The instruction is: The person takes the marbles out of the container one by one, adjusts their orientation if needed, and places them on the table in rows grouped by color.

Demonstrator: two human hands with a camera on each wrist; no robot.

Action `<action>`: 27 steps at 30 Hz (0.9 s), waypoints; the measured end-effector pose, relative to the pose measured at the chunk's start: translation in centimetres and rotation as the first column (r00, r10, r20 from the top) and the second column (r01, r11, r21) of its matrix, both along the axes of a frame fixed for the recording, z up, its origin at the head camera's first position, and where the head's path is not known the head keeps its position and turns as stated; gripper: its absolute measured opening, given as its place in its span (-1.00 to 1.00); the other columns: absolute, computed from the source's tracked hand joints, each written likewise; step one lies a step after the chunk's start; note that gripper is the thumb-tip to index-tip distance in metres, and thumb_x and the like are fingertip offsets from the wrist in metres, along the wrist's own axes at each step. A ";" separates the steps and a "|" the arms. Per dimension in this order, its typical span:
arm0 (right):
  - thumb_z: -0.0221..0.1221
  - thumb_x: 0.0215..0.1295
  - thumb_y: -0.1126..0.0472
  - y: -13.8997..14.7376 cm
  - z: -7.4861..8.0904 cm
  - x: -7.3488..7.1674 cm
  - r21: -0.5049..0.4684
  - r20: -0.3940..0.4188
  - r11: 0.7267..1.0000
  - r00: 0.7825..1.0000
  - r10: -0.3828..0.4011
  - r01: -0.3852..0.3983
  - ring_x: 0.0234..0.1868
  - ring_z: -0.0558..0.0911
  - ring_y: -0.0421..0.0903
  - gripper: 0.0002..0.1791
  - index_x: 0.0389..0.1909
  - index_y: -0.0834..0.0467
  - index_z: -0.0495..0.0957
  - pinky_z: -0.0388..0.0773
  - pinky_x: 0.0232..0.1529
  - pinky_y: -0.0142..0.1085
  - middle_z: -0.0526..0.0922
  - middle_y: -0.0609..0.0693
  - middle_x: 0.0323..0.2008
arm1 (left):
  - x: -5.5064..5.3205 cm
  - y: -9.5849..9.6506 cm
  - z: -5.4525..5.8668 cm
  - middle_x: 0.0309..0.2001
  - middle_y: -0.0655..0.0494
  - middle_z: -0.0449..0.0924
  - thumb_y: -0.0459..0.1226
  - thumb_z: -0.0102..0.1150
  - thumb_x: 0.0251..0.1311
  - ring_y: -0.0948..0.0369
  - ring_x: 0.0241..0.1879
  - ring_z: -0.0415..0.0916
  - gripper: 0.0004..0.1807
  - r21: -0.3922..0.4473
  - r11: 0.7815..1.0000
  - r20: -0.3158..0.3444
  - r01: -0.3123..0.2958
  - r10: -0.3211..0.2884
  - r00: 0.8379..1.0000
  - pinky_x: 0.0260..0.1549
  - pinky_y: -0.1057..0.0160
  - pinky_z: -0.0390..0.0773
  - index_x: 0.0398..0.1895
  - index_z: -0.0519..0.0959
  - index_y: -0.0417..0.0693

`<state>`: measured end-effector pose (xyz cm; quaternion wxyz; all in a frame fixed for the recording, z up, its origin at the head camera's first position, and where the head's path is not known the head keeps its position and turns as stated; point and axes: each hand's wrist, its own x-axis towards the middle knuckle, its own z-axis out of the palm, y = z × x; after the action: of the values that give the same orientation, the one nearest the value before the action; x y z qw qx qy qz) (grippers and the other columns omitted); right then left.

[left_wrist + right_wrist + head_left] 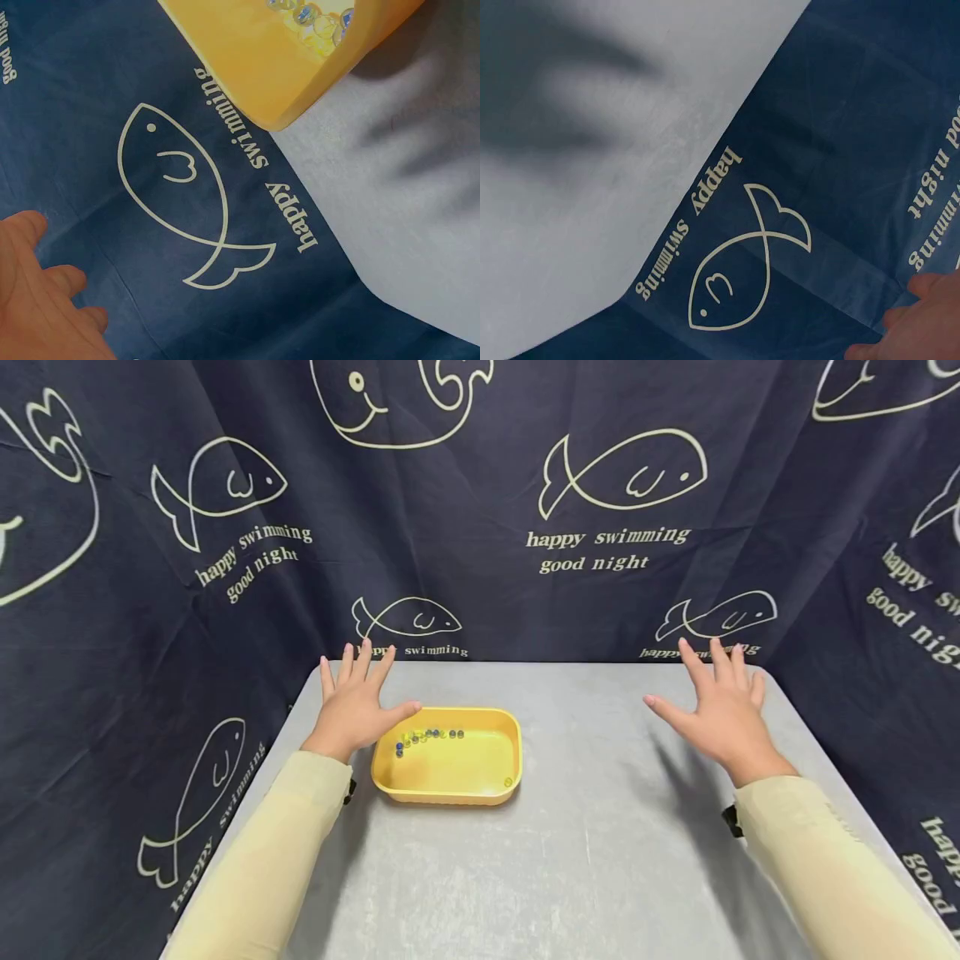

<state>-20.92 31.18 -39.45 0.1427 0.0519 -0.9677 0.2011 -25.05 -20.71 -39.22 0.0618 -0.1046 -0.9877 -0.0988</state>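
Cream sleeves [255, 860], left hand [351, 710] and right hand [723, 720] splayed, yellow tray [450, 770] containing glassy marbles [436, 733]

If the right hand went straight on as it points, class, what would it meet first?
Probably the dark curtain behind the table; nothing shows between it and the right hand, though depth is unclear.

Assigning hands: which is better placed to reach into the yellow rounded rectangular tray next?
Probably left hand: empty, nearer the tray, whose round glassy marbles, some blue, lie mostly leftward. Right hand, also empty, is farther.
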 end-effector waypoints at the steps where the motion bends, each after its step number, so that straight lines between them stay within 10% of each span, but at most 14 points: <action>1: 0.18 0.30 -0.40 -0.1 0.0 0.0 -0.004 -0.001 1.000 1.000 0.001 -0.001 0.59 -0.50 0.26 0.11 0.69 -0.13 -0.15 -0.57 0.37 0.46 -0.31 0.28 0.63 | 0.0 0.0 -0.1 0.67 -0.05 -0.44 0.54 -0.06 0.15 -0.03 0.59 -0.69 0.17 -0.001 1.000 0.003 -0.001 0.001 1.000 0.34 -0.17 -0.86 0.70 -0.09 0.21; 12: 0.18 0.33 -0.36 -2.5 -1.7 0.5 -0.043 -0.014 0.998 0.999 0.045 -0.046 0.60 -0.46 0.23 0.09 0.69 -0.09 -0.14 -0.52 0.40 0.44 -0.27 0.26 0.64 | 0.5 -0.9 -2.0 0.67 -0.06 -0.41 0.48 -0.03 0.23 -0.09 0.61 -0.56 0.13 0.109 0.993 -0.003 0.052 -0.052 0.999 0.42 -0.21 -0.71 0.70 -0.09 0.15; 27: 0.20 0.37 -0.26 -8.2 -4.4 1.0 -0.158 -0.049 0.975 0.987 0.152 -0.158 0.59 -0.10 0.32 0.01 0.67 0.06 0.00 -0.24 0.46 0.37 -0.03 0.31 0.60 | 1.8 -2.9 -6.3 0.67 -0.08 -0.31 0.30 0.08 0.35 -0.08 0.62 -0.43 0.00 0.415 0.909 0.076 0.035 -0.073 0.994 0.50 -0.30 -0.32 0.70 -0.06 0.16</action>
<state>-19.93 23.00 -43.89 0.1478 0.1191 -0.9386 0.2882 -23.22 -23.65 -45.48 0.0351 -0.1118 -0.9430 -0.3115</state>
